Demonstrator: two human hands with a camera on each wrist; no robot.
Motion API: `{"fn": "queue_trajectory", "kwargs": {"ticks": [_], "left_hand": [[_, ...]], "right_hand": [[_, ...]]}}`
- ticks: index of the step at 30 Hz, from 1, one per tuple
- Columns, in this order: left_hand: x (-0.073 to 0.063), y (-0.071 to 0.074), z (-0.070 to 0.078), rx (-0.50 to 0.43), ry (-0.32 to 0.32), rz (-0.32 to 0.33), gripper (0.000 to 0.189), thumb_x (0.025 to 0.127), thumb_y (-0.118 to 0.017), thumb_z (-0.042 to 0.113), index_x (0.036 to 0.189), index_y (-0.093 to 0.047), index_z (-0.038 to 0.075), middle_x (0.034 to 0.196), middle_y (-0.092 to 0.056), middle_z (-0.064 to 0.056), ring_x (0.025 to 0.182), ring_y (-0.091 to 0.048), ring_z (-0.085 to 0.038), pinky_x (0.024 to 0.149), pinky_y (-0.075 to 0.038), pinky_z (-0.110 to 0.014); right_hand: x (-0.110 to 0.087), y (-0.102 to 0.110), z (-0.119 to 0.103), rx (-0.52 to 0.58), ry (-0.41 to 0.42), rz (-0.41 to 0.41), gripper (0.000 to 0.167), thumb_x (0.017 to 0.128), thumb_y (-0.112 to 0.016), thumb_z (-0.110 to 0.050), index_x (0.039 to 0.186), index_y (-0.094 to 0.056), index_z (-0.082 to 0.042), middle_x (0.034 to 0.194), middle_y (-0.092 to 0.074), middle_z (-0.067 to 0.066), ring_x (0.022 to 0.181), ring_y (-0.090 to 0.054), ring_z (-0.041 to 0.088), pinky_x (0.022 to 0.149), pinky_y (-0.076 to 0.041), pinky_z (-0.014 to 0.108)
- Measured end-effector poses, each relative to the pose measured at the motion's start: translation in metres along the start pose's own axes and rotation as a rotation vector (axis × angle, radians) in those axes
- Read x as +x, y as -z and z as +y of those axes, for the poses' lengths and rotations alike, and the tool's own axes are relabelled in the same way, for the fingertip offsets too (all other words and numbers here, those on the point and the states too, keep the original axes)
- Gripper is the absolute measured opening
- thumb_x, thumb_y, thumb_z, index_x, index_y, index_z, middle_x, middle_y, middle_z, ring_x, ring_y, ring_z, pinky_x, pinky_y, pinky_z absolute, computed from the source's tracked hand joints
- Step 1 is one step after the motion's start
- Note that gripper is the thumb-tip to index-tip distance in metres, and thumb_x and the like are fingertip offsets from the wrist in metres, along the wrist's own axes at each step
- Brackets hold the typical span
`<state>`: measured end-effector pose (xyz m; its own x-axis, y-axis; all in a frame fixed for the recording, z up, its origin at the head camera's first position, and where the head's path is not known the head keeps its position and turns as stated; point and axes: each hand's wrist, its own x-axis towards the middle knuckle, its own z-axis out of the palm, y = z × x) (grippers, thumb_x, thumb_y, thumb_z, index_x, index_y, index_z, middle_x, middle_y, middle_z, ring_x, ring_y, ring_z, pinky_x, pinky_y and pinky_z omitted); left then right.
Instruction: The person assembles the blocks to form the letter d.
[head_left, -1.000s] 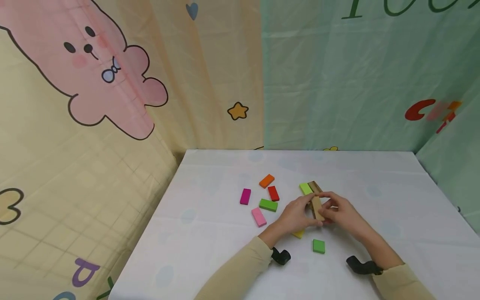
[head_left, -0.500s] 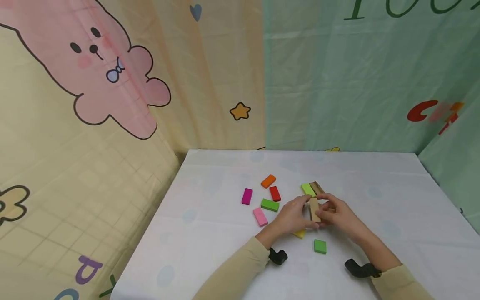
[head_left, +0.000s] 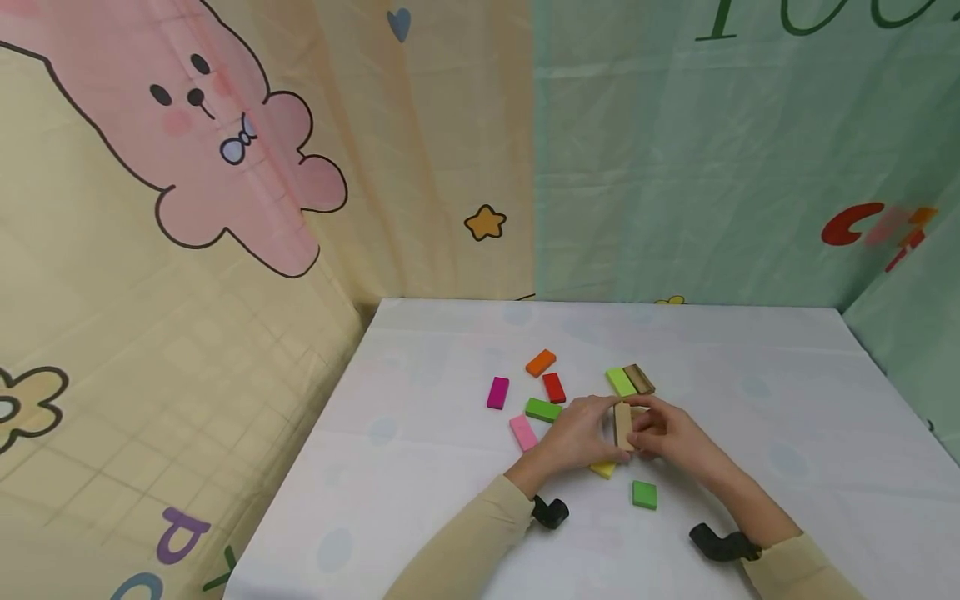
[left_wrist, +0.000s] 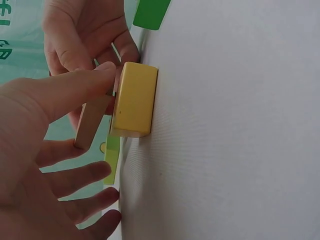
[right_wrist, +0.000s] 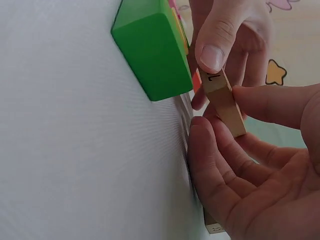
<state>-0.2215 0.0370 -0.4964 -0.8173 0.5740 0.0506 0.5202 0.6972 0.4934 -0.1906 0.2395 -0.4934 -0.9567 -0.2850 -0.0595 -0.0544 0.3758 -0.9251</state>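
Note:
A plain wooden block [head_left: 624,427] is held upright between both hands over the table. My left hand [head_left: 581,433] pinches it lengthwise, thumb on the near end and index finger on the far end; the other fingers spread loosely in the left wrist view. From the right, my right hand [head_left: 675,433] grips the same block [right_wrist: 225,102] with thumb and curled fingers. A small dark mark shows on its end. Close under the left hand lies a yellow block [left_wrist: 135,100]. Beyond the hands, a light green block [head_left: 620,382] lies side by side with another wooden block [head_left: 640,379].
A green block [head_left: 644,494] lies nearer the person. To the left are scattered orange [head_left: 541,362], red [head_left: 554,387], magenta [head_left: 498,392], green [head_left: 543,409] and pink blocks [head_left: 523,432]. The white table [head_left: 420,500] meets printed curtains at the back and left.
Both hands have moved the held wooden block slightly left and toward the person, and it has turned straighter. The gap to the light green and wooden pair has widened.

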Motion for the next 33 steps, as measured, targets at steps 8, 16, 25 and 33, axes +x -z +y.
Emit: {"fn": "queue_trajectory", "kwargs": {"ticks": [8,16,25,33], "left_hand": [[-0.0031,-0.0002,-0.0013,0.116,-0.017,-0.004,0.081,0.082,-0.078,0.056,0.148,-0.049,0.021,0.142,-0.053,0.006,0.133,-0.043,-0.013,0.106,-0.04,-0.028],[-0.0026,0.0011,-0.0004,0.183,-0.006,-0.026,0.075,0.081,-0.077,0.058,0.143,-0.055,0.021,0.14,-0.052,0.002,0.128,-0.042,-0.014,0.106,-0.039,-0.027],[-0.005,0.0036,0.0029,0.127,0.101,-0.098,0.073,0.082,-0.075,0.058,0.144,-0.055,0.025,0.158,-0.033,-0.004,0.147,-0.024,-0.025,0.116,-0.031,-0.041],[-0.0069,-0.0025,0.0017,0.062,0.14,-0.102,0.075,0.083,-0.078,0.052,0.148,-0.052,0.027,0.163,-0.027,-0.002,0.151,-0.017,-0.026,0.118,-0.027,-0.046]], "right_hand": [[0.0006,-0.0018,0.0015,-0.059,0.01,-0.012,0.066,0.09,-0.075,-0.008,0.146,-0.041,0.001,0.104,-0.063,0.016,0.078,-0.063,0.026,0.062,-0.055,0.034],[0.0012,-0.0028,0.0037,-0.111,0.021,-0.019,0.069,0.088,-0.078,-0.011,0.146,-0.044,0.003,0.103,-0.061,0.014,0.08,-0.061,0.024,0.06,-0.054,0.032],[0.0015,-0.0022,0.0075,-0.259,0.087,-0.011,0.069,0.084,-0.083,-0.019,0.142,-0.051,0.002,0.093,-0.061,0.007,0.071,-0.052,0.018,0.057,-0.045,0.026],[-0.0019,-0.0033,0.0062,-0.318,0.087,-0.021,0.072,0.079,-0.087,-0.021,0.14,-0.054,-0.001,0.091,-0.059,0.004,0.073,-0.049,0.018,0.06,-0.043,0.026]]}}
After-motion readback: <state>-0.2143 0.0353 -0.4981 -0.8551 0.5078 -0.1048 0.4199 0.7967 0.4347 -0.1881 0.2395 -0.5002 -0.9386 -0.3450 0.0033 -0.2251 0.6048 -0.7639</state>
